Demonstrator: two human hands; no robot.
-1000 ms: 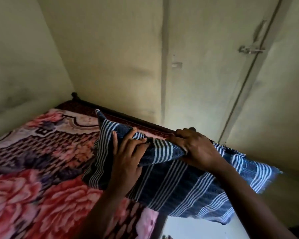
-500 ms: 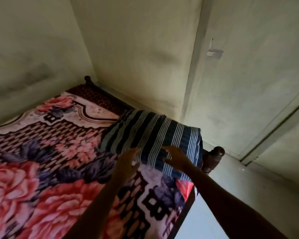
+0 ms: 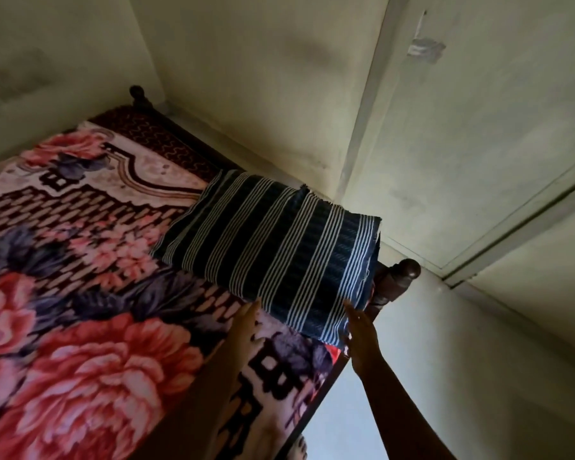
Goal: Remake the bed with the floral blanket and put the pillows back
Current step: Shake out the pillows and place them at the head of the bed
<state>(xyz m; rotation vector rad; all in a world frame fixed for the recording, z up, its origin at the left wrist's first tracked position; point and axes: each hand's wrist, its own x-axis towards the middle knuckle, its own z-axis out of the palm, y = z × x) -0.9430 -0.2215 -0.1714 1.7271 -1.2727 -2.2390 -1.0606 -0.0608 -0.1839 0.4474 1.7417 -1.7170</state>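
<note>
The floral blanket (image 3: 90,346), pink roses on a dark pattern, lies spread flat over the bed. A pillow in a dark blue cover with white stripes (image 3: 273,250) rests on it at the head end, near the right edge. My left hand (image 3: 244,327) is flat with fingers straight, its tips just short of the pillow's near edge. My right hand (image 3: 361,336) is open beside the pillow's near right corner, fingertips touching or almost touching the cover. Neither hand holds anything.
A dark carved wooden headboard (image 3: 160,144) runs behind the pillow, with a knobbed post (image 3: 399,277) at the right corner and another (image 3: 137,94) at the far left. Pale walls enclose the bed; a door (image 3: 498,134) is on the right. Floor shows beside the bed (image 3: 339,423).
I held the striped pillow up in both hands, set it down at the head of the bed and let go. Both hands have drawn back to its near edge.
</note>
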